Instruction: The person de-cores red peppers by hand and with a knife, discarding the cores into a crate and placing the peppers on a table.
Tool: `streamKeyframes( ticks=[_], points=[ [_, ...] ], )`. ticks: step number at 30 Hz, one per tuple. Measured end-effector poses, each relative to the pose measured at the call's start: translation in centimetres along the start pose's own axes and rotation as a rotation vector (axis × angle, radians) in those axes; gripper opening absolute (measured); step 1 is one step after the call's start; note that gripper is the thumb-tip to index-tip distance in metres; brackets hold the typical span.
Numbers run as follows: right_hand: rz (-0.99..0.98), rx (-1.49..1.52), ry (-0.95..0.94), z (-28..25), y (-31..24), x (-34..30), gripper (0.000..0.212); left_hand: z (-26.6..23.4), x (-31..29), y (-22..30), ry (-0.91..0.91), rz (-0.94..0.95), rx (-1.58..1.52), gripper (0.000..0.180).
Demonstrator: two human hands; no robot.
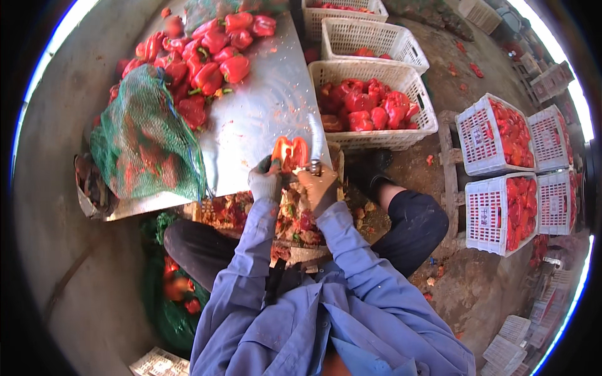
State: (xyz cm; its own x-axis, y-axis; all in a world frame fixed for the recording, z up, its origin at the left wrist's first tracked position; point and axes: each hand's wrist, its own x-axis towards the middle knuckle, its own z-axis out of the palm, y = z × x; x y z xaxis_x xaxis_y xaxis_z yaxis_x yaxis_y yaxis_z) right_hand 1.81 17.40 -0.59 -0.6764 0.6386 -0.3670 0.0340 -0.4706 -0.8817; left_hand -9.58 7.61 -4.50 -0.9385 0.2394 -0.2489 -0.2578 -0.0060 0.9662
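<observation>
A red bell pepper (290,152), opened so that its paler inside shows, is held above the near edge of a metal table (271,94). My left hand (266,182), in a grey glove, is closed around its left side. Close against the pepper's lower right is my right hand (318,189), with fingers curled on a small metal tool (315,167); its working end is mostly hidden. Below both hands, a crate of pepper scraps (291,216) sits between my legs. A heap of whole red peppers (210,53) covers the table's far left.
A green mesh sack (147,135) with peppers lies on the table's left. White crates (376,136) holding red peppers stand to the right of the table. Farther right, several filled crates (498,213) sit by a wooden pallet (450,169). A green sack (169,307) lies at lower left.
</observation>
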Motion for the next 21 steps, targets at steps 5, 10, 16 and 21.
streamKeyframes(
  ticks=[5,10,16,21],
  points=[
    [0.020,-0.066,-0.206,-4.0,-1.4,-4.1,0.018,0.1,-0.4,-0.5,0.070,0.064,-0.019,0.030],
    [-0.051,-0.194,-0.047,-5.0,-1.1,-3.8,0.019,0.2,-2.3,1.2,0.000,0.012,-0.021,0.030],
    [0.189,0.120,-0.079,-4.1,-4.6,-0.7,0.030,-0.8,-7.2,1.5,-0.082,0.526,0.394,0.027],
    [0.252,0.187,-0.245,-3.0,-6.4,0.5,0.024,-1.3,-9.4,6.5,-0.083,0.837,0.648,0.040]
  ],
)
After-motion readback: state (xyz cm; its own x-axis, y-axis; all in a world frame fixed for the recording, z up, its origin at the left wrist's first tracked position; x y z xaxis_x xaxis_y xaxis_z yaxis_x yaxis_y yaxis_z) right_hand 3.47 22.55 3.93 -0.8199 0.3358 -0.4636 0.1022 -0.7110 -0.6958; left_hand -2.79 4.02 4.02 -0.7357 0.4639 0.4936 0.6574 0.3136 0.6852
